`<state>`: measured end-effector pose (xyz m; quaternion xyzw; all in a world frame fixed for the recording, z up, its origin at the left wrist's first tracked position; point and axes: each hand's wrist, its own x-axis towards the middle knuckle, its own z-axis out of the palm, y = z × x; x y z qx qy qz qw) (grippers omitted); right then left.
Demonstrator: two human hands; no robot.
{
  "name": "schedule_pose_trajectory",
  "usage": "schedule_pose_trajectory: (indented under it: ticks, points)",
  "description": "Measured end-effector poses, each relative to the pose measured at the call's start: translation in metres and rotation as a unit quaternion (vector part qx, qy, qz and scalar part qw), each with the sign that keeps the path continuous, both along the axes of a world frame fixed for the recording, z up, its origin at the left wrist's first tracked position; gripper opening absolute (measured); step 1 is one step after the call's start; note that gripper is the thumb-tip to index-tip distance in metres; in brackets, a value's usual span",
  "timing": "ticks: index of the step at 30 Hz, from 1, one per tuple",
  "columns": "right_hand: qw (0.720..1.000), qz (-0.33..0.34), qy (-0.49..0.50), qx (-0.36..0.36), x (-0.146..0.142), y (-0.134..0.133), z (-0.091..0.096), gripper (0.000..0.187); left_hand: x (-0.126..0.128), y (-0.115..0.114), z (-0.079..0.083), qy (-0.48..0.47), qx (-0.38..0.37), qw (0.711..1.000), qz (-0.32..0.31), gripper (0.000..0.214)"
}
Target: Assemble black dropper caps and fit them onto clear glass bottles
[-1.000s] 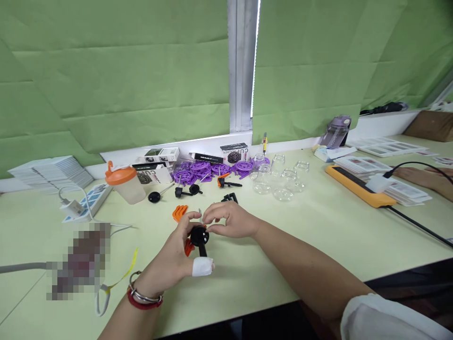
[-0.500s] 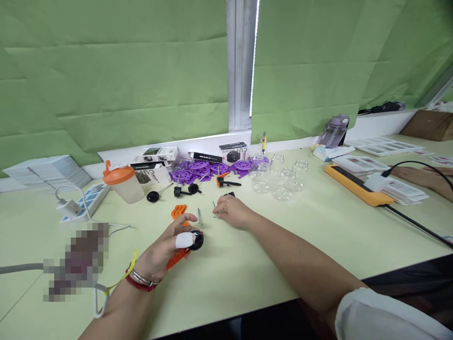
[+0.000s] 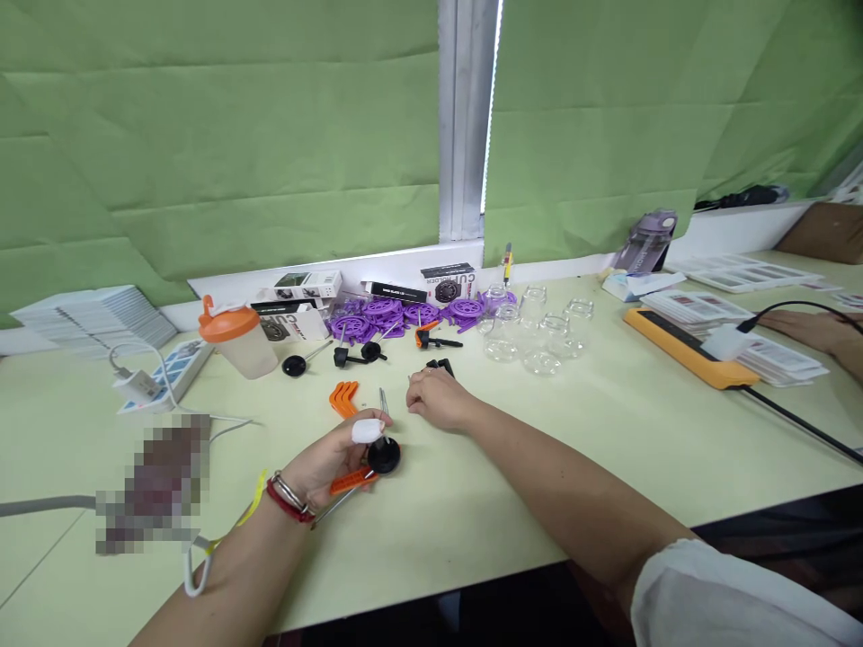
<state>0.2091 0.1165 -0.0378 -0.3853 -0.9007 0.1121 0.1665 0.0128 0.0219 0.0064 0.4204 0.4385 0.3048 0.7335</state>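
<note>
My left hand (image 3: 330,460), one fingertip wrapped in white tape, grips a small assembly: a black round knob (image 3: 384,456) with an orange plastic arm (image 3: 351,483) and a thin metal rod. My right hand (image 3: 438,400) rests knuckles-up on the table, fingers curled down over something small that I cannot make out, just in front of black clips (image 3: 440,366). Loose metal pins (image 3: 383,400) lie between the two hands. An orange curved piece (image 3: 343,398) lies to the left of the pins.
Purple wheel parts (image 3: 397,317), black knobs on rods (image 3: 297,363), small boxes and glass jars (image 3: 539,328) line the back. An orange-lidded shaker cup (image 3: 237,337) and a power strip (image 3: 162,377) stand left. An orange power strip (image 3: 680,346), its black cable and another person's hand (image 3: 819,331) are at right.
My right hand left the knob assembly and went down onto the table near the pins. My left hand lowered and turned the assembly toward the table.
</note>
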Motion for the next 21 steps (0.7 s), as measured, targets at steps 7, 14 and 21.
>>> schedule_pose_trajectory:
  ticks: [7, 14, 21]
  points:
    - [0.999, 0.007, 0.034, 0.013, 0.004, -0.01, 0.014, 0.007, 0.005, 0.01, 0.008, 0.057, -0.039, 0.997, -0.027, 0.049]
    - [0.967, 0.173, 0.186, -0.024, 0.008, -0.029, 0.039, 0.005, 0.016, 0.015, 0.008, 0.055, -0.038, 0.997, -0.046, 0.053]
    - [0.956, 0.221, 0.19, -0.035, 0.008, -0.028, 0.038, 0.004, 0.015, 0.019, 0.003, 0.04, -0.041, 0.996, -0.065, 0.056]
